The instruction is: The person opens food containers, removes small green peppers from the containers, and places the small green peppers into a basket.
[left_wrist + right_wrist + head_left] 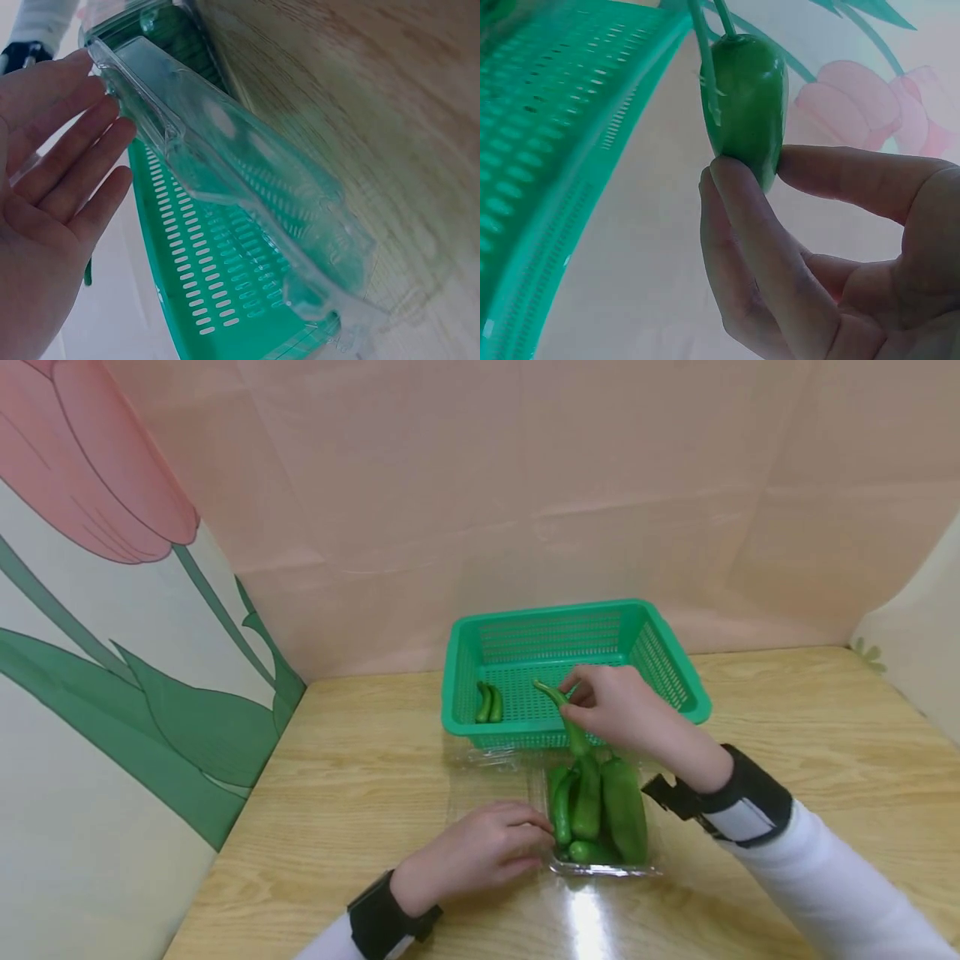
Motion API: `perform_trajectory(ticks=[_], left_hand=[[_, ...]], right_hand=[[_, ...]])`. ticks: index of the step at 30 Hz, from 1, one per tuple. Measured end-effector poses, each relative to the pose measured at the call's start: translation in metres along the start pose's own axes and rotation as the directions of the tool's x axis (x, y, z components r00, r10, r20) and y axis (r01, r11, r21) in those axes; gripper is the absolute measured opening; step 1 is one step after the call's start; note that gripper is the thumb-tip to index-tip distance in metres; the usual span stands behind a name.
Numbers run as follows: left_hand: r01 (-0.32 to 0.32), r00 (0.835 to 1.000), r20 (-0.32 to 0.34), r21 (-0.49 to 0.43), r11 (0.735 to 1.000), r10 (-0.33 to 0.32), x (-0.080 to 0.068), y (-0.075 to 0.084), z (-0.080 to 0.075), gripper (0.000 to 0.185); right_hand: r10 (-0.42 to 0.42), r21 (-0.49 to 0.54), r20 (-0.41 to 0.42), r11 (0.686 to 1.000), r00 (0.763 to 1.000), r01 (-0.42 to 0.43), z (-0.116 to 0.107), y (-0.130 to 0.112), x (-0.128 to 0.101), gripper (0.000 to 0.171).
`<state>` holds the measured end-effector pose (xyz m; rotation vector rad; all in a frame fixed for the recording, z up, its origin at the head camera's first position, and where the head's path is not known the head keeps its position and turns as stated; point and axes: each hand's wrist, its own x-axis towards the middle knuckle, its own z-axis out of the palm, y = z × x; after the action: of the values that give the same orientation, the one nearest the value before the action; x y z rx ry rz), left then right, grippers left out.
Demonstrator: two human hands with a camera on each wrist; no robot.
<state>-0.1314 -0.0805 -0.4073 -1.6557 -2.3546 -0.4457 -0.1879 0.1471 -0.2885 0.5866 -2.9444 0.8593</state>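
Note:
My right hand pinches a green pepper near its stem end, holding it above the front rim of the green basket. In the right wrist view the pepper sits between thumb and fingertips. A clear plastic tray on the table holds several more green peppers. My left hand rests against the tray's left side, fingers fairly straight along the clear tray. Two peppers lie inside the basket at its left.
The wooden table runs to a pink backdrop behind the basket and a flower-painted panel on the left. The tray's clear lid lies open to the left of the tray.

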Motion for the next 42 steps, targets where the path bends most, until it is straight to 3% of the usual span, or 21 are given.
perform_trajectory(ticks=[11,20,42], left_hand=[[-0.002,1.000,-0.017,-0.013,1.000,0.002,0.000,-0.001,0.001,0.023],[0.017,1.000,-0.020,-0.049,0.999,-0.018,0.000,0.000,0.002,0.023],[0.012,1.000,0.021,-0.003,1.000,-0.011,0.001,0.002,0.000,0.025]], right_hand=[[-0.024,0.019,0.017,1.000,1.000,0.024,-0.008,-0.019,0.029,0.025],[0.038,0.045,0.060,0.998,0.997,-0.041,-0.012,-0.018,0.062,0.028],[0.164,0.101,0.077,0.980,0.983,-0.171,-0.005,-0.008,0.132,0.030]])
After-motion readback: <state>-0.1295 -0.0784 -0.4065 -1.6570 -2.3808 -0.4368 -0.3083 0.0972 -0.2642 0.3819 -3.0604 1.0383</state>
